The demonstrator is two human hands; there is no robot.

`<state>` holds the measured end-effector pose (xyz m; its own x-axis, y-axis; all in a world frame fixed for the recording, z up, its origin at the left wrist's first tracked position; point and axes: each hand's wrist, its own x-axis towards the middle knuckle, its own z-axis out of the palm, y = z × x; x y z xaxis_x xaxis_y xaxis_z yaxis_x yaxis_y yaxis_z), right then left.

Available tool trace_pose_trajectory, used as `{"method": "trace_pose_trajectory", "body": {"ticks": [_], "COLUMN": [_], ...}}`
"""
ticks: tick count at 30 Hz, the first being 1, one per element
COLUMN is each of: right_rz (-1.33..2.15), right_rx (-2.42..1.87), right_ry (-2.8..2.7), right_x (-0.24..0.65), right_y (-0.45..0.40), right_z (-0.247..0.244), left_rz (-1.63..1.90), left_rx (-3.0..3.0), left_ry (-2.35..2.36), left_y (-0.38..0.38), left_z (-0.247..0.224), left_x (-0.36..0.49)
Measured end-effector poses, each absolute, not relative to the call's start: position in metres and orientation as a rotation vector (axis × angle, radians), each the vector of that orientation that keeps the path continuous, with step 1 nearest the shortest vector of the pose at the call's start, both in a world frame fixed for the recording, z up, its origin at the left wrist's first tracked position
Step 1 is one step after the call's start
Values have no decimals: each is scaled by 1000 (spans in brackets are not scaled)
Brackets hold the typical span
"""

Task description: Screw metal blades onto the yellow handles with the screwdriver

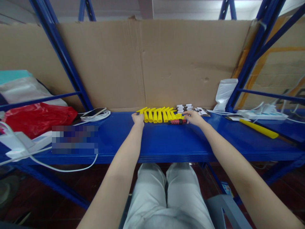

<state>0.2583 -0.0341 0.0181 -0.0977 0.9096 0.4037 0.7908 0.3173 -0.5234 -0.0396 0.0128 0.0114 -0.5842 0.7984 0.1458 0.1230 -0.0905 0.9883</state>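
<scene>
Several yellow plastic pieces (155,116) stand side by side in a row on the blue shelf, each with a tube-like body and a slanted narrow top. At the row's left end, my left hand (138,118) is closed against the outermost yellow piece. My right hand (193,117) is at the opposite end, its thumb and fingers pinched at the tip of a red-and-black handle-like tool (177,121). That tool lies crosswise in front of the rightmost yellow pieces. My fingers partly hide its right end.
Small white-and-black packets (184,107) are stacked behind the row. To the right lie a yellow-handled tool (258,128) and a white power strip (263,114). Coiled white cable (97,116) and a red bag (39,117) are on the left. Cardboard (166,63) walls the back.
</scene>
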Motion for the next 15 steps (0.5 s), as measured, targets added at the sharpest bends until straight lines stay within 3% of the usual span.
{"method": "trace_pose_trajectory", "body": {"ticks": [4,15], "right_rz": [236,121], "right_rx": [-1523,-1401], "right_ry": [-1881,-1797], "right_x": [258,259], "right_y": [-33,-27], "right_z": [18,16], "left_rz": [1722,1668], "left_rx": [778,985], "left_ry": [1662,1269], "left_y": [3,-17], "left_z": [25,41], "left_x": [-34,-11]}}
